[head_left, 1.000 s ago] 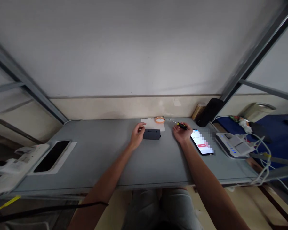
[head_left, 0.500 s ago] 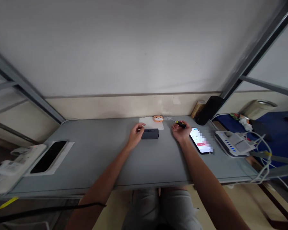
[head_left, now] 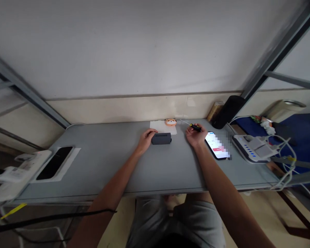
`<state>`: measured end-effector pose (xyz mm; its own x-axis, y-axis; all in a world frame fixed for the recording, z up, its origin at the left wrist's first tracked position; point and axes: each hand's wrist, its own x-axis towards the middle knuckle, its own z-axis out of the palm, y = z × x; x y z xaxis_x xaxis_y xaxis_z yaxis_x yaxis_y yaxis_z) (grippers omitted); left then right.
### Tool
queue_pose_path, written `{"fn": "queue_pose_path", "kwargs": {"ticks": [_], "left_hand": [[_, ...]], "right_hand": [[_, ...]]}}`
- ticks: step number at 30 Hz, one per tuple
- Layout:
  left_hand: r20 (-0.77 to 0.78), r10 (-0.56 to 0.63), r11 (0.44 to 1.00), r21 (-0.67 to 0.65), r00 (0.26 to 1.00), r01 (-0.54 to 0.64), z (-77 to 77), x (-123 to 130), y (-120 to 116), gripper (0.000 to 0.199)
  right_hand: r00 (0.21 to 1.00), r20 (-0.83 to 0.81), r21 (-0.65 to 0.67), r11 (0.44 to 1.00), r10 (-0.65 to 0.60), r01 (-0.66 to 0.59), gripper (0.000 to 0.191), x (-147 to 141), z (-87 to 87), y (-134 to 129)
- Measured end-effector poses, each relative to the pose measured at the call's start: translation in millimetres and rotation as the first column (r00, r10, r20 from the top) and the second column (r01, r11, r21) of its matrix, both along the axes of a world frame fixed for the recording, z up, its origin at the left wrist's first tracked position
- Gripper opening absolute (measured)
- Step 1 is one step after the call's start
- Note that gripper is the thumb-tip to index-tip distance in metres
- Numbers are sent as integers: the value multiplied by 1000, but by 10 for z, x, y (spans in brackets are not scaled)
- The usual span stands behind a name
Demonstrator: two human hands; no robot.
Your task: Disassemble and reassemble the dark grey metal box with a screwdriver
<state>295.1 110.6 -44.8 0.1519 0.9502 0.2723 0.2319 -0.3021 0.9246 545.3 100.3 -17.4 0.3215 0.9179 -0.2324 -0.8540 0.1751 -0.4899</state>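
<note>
A small dark grey box (head_left: 161, 138) lies flat on the grey table (head_left: 113, 162). My left hand (head_left: 146, 138) rests against its left end with the fingers curled on it. My right hand (head_left: 195, 134) is closed round a thin screwdriver (head_left: 192, 126) with a black and yellow handle; its metal tip points up and to the left, above the table and apart from the box. A white sheet (head_left: 163, 126) lies behind the box, with a small orange animal-shaped item (head_left: 171, 122) at its far edge.
A lit phone (head_left: 215, 146) lies just right of my right hand. A white power strip (head_left: 251, 149) with cables sits further right. A dark phone (head_left: 53, 163) on white paper lies far left. A black cylinder (head_left: 228, 111) leans at the back wall.
My head tilted, so the whole scene shifted slightly in the picture. Both hands, the box and the screwdriver keep about the same places on the table.
</note>
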Motion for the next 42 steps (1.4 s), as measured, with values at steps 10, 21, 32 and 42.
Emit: {"fn": "queue_pose_path", "kwargs": {"ticks": [10, 21, 32, 42], "left_hand": [[18, -123, 992, 22, 992, 123, -16, -44, -12, 24], [66, -261, 965, -17, 963, 262, 28, -119, 17, 40], [62, -457, 829, -330, 887, 451, 195, -397, 12, 55], [-74, -336, 919, -244, 939, 310, 92, -268, 43, 41]], "right_hand": [[998, 57, 9, 1000, 29, -29, 18, 15, -57, 28], [993, 107, 2, 999, 45, -45, 16, -44, -21, 37], [994, 92, -26, 998, 55, -53, 15, -50, 1, 33], [924, 360, -11, 990, -125, 138, 20, -82, -78, 115]]}}
